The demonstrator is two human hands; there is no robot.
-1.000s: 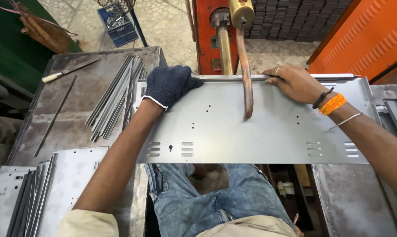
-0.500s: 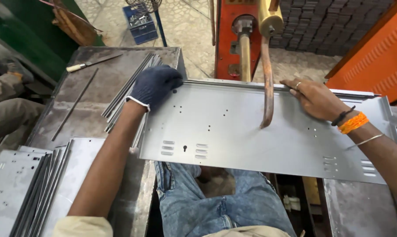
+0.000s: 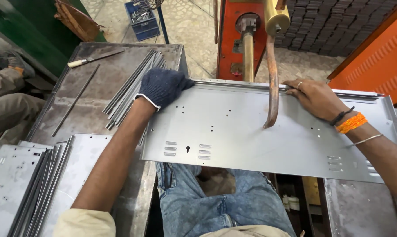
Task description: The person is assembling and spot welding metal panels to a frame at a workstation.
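A long grey sheet-metal panel point(image 3: 251, 136) with punched holes and slots lies across my lap under a spot-welder. My left hand point(image 3: 163, 85), in a dark blue knit glove, grips the panel's far left corner. My bare right hand point(image 3: 315, 98), with a ring and orange and black wristbands, presses on the panel's far edge at the right. The welder's curved copper electrode arm point(image 3: 272, 83) hangs down between my hands, its tip just above the panel.
A steel table point(image 3: 97, 101) at left carries a bundle of thin metal strips point(image 3: 130, 87), a single rod and a file. More punched panels point(image 3: 27, 184) are stacked at lower left. The red welder body point(image 3: 233, 39) stands ahead; an orange cabinet point(image 3: 374, 57) is at right. Another person's arm point(image 3: 5, 83) shows at far left.
The panel has shifted slightly to the right under the electrode, with both hands still on its far edge. The view has tilted and moved a little.
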